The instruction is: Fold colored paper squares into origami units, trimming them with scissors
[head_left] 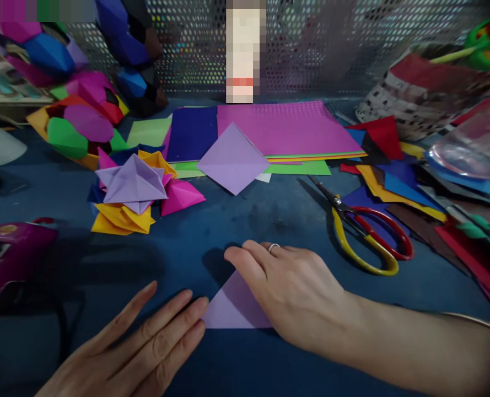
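Note:
A sheet of lilac origami paper (238, 309), folded into a triangle with its straight edge toward me, lies on the dark blue table. My right hand (288, 286), with a ring on one finger, bends over its upper corner and covers its right part. Those fingers are curled together at the tip of the paper, partly hidden. My left hand (149, 344) is stretched flat with fingers apart, its fingertips at the left corner of the triangle. Farther off, a square lilac sheet (233, 160) rests turned on its corner against a stack of coloured paper (286, 129).
Scissors (352, 226) with red and yellow handles lie right of centre, beside paper scraps (410, 193). Folded paper pieces (133, 184) are heaped on the left. A purple glue gun (13, 259) lies at the left edge. Behind stand paper ornaments (81, 129) and a woven basket (405, 94).

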Demonstrator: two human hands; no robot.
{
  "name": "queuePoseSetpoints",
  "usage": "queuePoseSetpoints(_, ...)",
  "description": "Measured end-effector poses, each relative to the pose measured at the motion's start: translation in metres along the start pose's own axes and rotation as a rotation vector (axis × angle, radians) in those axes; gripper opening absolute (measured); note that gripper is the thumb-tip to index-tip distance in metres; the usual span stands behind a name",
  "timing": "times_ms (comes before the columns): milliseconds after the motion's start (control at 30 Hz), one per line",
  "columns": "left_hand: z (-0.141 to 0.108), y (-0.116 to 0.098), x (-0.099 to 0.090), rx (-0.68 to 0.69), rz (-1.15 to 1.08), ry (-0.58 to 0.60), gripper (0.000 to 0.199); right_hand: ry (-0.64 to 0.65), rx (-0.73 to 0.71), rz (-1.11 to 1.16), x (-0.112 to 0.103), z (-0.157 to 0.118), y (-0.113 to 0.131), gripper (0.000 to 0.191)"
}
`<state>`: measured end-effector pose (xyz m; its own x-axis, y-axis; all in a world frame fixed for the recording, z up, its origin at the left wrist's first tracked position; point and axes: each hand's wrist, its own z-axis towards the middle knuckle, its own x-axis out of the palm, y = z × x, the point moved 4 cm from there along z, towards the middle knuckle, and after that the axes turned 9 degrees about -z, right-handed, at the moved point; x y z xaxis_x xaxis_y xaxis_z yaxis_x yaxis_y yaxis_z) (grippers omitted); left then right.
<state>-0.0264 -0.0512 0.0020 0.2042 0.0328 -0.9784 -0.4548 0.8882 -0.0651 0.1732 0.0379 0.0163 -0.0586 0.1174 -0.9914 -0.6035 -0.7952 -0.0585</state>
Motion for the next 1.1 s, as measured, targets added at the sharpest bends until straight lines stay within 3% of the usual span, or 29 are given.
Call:
queuePoseSetpoints(200,0.006,-0.004,-0.013,-0.11,0.013,-0.024,0.045,-0.004,0.01,-0.024,0.003,-0.002,-0.001,0.04)
queuePoseSetpoints(333,0.02,0.0,-0.026,-0.203,-0.16,-0.01,0.04,-0.011,0.017,-0.011,0.004,-0.004,-0.003,0.034)
queuePoseSetpoints(467,0.046,0.018,-0.052,-0.361,-0.425,-0.351,0.022,-0.027,-0.005,0.041,0.003,-0.004,-0.004,0.03)
queuePoseSetpoints(533,0.064,0.027,-0.057,-0.408,-0.5,-0.413,0.023,-0.086,-0.008,0.036,-0.001,-0.005,-0.005,0.027)
queuePoseSetpoints(700,0.096,0.052,-0.041,-0.542,-0.653,-0.428,0.037,-0.217,-0.081,0.079,-0.011,-0.009,-0.001,0.024)
queuePoseSetpoints(800,0.095,0.064,-0.027,-0.571,-0.719,-0.458,0.035,-0.171,-0.185,0.189,-0.012,-0.01,0.003,0.03)
queuePoseSetpoints(900,0.088,0.07,-0.019,-0.593,-0.813,-0.455,0.029,-0.155,-0.224,0.308,-0.011,-0.011,0.002,0.015)
queuePoseSetpoints(1033,0.085,0.072,-0.01,-0.614,-1.254,-0.446,0.019,-0.195,-0.163,0.574,-0.012,-0.012,-0.006,0.014)
queuePoseSetpoints(1100,0.088,0.068,-0.008,-0.558,-1.525,-0.426,0.025,-0.251,-0.066,0.792,-0.016,-0.012,-0.012,0.013)
